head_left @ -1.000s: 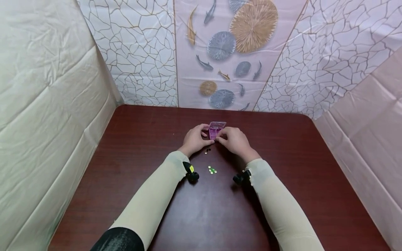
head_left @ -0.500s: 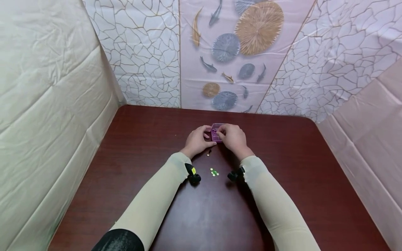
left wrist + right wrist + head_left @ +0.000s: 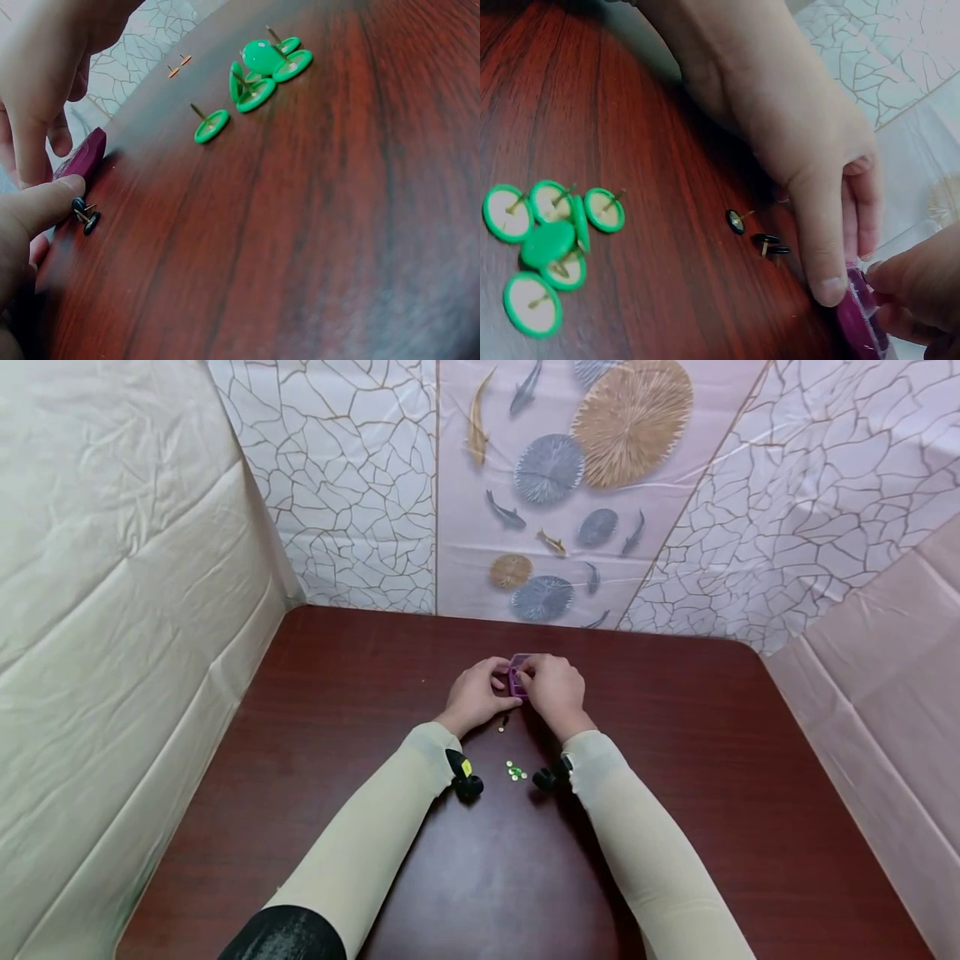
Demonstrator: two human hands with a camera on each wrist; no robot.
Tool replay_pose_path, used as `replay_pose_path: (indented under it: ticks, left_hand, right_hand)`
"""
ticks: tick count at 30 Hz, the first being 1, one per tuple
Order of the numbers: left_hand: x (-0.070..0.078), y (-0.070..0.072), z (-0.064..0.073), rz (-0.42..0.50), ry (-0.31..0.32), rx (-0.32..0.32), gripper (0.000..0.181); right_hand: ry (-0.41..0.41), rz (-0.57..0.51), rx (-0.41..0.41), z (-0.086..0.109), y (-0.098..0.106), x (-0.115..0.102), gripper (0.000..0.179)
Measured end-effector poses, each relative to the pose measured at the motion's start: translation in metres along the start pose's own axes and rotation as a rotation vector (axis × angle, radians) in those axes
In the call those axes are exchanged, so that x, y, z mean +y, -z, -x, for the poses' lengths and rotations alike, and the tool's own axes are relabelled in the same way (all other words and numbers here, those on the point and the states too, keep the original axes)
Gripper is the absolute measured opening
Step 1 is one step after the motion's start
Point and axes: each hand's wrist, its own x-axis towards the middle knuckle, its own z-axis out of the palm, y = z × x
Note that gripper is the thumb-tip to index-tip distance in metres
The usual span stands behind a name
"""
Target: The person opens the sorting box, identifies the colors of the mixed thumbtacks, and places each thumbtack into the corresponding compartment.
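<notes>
My left hand (image 3: 476,695) holds a small purple compartment box (image 3: 516,683) at its left side, thumb along the near edge. Over the box's open compartments, my right hand (image 3: 555,689) has thumb and forefinger together. A dark speck between those fingertips in the right wrist view looks like a black thumbtack (image 3: 866,277). Most of the box and its clear lid is hidden behind the right hand. On the table just in front of the left thumb lie several black thumbtacks (image 3: 766,239), gold pins showing. Nearer the body is a cluster of green thumbtacks (image 3: 516,771), some point up.
Two small orange-looking tacks (image 3: 174,72) lie farther off in the left wrist view. The dark red-brown wooden table (image 3: 360,693) meets a patterned cloth backdrop (image 3: 360,485) at its far edge. Pale cloth hangs along both sides.
My right hand has moved from the box's near right corner in over its compartments, covering more of box and lid. The left hand keeps its hold. The head view has shifted slightly.
</notes>
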Motion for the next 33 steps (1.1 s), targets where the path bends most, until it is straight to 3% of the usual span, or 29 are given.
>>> replay_pose_path:
  ticks: [8,17,33]
  left_hand:
    - [0.002,0.0,0.0,-0.015,0.018,-0.013,0.072]
    - [-0.002,-0.003,-0.001,-0.029,-0.005,0.002,0.073]
    - [-0.004,-0.002,-0.001,-0.031,-0.026,0.006,0.073]
  right_hand:
    - [-0.064,-0.07,0.021,-0.002,-0.008,-0.002,0.012]
    - [-0.185,-0.133,-0.028,-0.007,-0.01,-0.001,0.016]
    - [-0.239,-0.151,-0.05,-0.01,-0.012,-0.004,0.014]
